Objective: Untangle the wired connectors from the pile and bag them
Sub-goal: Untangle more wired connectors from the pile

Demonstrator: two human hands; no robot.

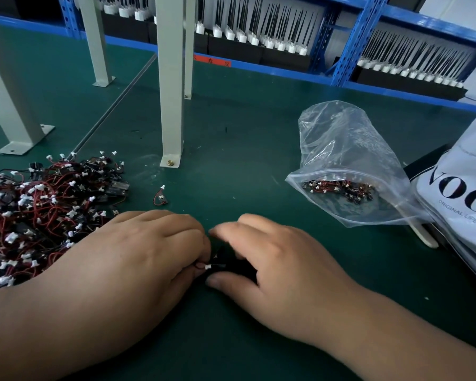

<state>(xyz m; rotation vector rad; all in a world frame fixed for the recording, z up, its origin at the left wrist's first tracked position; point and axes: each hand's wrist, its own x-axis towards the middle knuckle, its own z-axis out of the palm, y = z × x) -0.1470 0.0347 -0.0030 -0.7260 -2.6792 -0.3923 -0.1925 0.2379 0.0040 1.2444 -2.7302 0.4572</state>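
Right now we see both hands meeting low at the middle of the green worktop [245, 127], working one wired connector [208, 267] between them. The left hand [149, 248] has its fingers [193, 232] curled in, pinching the end where a thin red wire loops out beside a small white plug. The right hand [280, 265] bends its fingers down over the dark far end of the same piece, with the thumb tucked in underneath; how firmly it grips there we cannot tell, as shadow covers that part.

Left of the hands lies the pile [39, 215], a dense tangle of red and black wires dotted with many white plugs and small black blocks; the left wrist rests just beside it. One loose connector [160, 197] sits apart from the pile's right edge, its red wire curled and its white plug pointing up.

To the right, well apart from the hands, a clear zip bag [349, 149] lies on its side with its mouth toward us, and a small heap of bagged connectors [341, 189] shows through it. A white printed bag [465, 193] lies against the worktop's right edge. Grey metal posts [172, 92] are bolted to the worktop, and behind it blue shelving [353, 45] carries rows of black and white parts.
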